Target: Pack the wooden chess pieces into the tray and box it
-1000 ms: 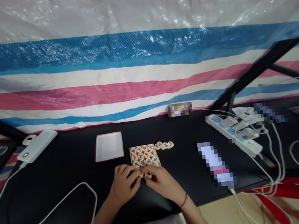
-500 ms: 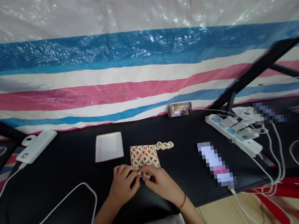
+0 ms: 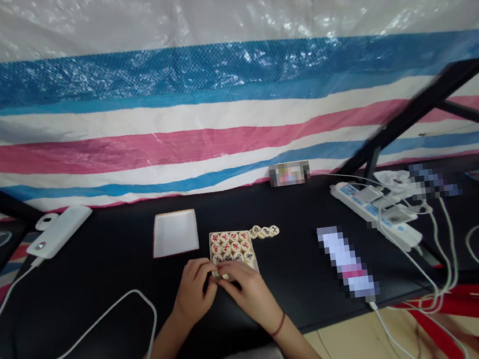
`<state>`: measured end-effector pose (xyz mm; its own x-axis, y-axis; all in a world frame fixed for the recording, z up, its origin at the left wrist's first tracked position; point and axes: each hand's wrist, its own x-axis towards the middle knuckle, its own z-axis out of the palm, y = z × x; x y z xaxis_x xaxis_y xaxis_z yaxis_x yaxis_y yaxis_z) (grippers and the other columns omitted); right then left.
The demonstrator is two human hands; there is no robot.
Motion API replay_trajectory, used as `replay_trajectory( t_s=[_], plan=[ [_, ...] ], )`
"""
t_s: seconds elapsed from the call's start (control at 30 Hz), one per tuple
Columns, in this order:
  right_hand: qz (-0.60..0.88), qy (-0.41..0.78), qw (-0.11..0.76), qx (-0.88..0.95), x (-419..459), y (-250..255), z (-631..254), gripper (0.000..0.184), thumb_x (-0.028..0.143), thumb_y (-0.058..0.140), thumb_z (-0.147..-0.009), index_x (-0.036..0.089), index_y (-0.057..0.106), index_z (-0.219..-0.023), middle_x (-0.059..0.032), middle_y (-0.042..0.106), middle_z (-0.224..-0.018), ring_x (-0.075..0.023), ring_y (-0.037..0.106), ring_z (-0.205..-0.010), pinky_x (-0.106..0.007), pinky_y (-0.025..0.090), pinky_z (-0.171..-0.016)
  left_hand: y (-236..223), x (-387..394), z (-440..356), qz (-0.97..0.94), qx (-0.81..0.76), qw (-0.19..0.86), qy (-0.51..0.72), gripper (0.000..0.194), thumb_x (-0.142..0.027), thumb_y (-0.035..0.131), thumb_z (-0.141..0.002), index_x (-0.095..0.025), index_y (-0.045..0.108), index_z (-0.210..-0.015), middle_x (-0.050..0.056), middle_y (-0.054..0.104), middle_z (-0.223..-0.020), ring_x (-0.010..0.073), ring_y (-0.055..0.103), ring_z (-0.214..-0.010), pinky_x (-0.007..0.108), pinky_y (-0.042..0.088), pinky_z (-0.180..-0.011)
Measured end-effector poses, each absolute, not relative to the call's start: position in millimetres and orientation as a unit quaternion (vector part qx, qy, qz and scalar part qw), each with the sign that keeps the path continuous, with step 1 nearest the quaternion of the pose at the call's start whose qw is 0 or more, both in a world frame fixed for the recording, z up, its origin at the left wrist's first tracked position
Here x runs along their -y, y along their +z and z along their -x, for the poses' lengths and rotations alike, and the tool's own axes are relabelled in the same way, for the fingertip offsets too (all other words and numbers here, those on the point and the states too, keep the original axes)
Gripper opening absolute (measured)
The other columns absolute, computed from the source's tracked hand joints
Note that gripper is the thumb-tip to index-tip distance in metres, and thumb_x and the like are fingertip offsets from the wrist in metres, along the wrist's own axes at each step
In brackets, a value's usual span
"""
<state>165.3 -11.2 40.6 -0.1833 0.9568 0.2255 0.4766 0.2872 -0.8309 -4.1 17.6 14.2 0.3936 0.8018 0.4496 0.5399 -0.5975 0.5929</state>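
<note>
A small open box (image 3: 255, 263) holds round cream xiangqi pieces in rows. Red-marked pieces (image 3: 230, 242) fill the far rows, and black-marked pieces (image 3: 238, 257) lie nearer me. My left hand (image 3: 195, 288) is curled round the box's near left corner, thumb and fingers closed there. Fingertips of my right hand (image 3: 248, 289) pinch a xiangqi piece (image 3: 224, 275) over the near row, close against the left fingertips. The fingers mostly hide that piece and the near row. Right of the box's far corner, several black-marked pieces (image 3: 265, 231) lie in an overlapping line on the table.
A white-lined box lid (image 3: 174, 233) lies left of the box on the black table (image 3: 113, 253). Further left is a white power bank (image 3: 60, 232) with a looping cable (image 3: 79, 334). To the right are a blurred phone (image 3: 348, 262) and a power strip (image 3: 377, 215) with tangled cables.
My right hand has moved left with the xiangqi piece, up against my left fingertips. The piece, visible before, is now mostly covered. My left hand stays at the box corner.
</note>
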Motion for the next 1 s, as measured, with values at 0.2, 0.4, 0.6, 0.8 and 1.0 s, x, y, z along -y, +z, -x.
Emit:
replay_trajectory(
  t_s=[0.2,0.4,0.6,0.8,1.0],
  plan=[
    [0.545,0.310,0.395,0.671,10.2,36.5,-165.0,0.012,0.013,0.056,-0.089,0.021,0.064,-0.091,-0.0045,0.069,-0.098,-0.0169,0.065,-0.091,-0.026,0.053,-0.077,12.5,-17.9,3.4,-0.813,-0.414,0.185,0.365,0.021,-0.010,0.045,-0.083,-0.020,0.059,-0.095,0.006,0.062,-0.095,0.0192,0.057,-0.090,0.034,0.049,-0.081],
    [0.545,0.279,0.337,0.716,13.1,38.7,-168.1,0.012,0.016,0.054,-0.091,0.022,0.065,-0.091,-0.0043,0.070,-0.095,-0.0186,0.065,-0.090,-0.030,0.051,-0.082,11.1,-18.3,2.9,-0.812,-0.413,0.190,0.365,0.019,-0.012,0.048,-0.084,-0.020,0.061,-0.094,0.006,0.062,-0.095,0.0192,0.058,-0.089,0.034,0.050,-0.081],
    [0.578,0.267,0.294,0.713,13.2,41.4,-164.2,0.015,0.015,0.057,-0.088,0.020,0.063,-0.100,-0.0052,0.069,-0.092,-0.0203,0.065,-0.086,-0.031,0.051,-0.077,13.2,-18.1,2.0,-0.811,-0.415,0.190,0.366,0.018,-0.015,0.050,-0.084,-0.021,0.062,-0.095,0.006,0.062,-0.095,0.0197,0.059,-0.090,0.035,0.052,-0.082],
    [0.570,0.289,0.317,0.701,9.7,48.6,-172.7,0.014,0.020,0.053,-0.090,0.022,0.065,-0.098,-0.0019,0.071,-0.089,-0.0159,0.066,-0.080,-0.025,0.051,-0.074,12.1,-18.4,2.7,-0.815,-0.409,0.177,0.370,0.022,-0.015,0.052,-0.084,-0.020,0.064,-0.102,0.007,0.060,-0.099,0.0193,0.059,-0.091,0.033,0.052,-0.082],
    [0.644,0.134,0.307,0.688,-26.8,52.3,-228.7,0.028,0.015,0.047,-0.086,0.019,0.063,-0.109,-0.0090,0.066,-0.113,-0.0197,0.065,-0.095,-0.030,0.051,-0.083,7.3,-17.2,0.9,-0.855,-0.386,0.141,0.318,0.029,-0.022,0.056,-0.085,-0.026,0.066,-0.112,0.008,0.056,-0.110,0.0185,0.057,-0.090,0.034,0.052,-0.080]
  ],
)
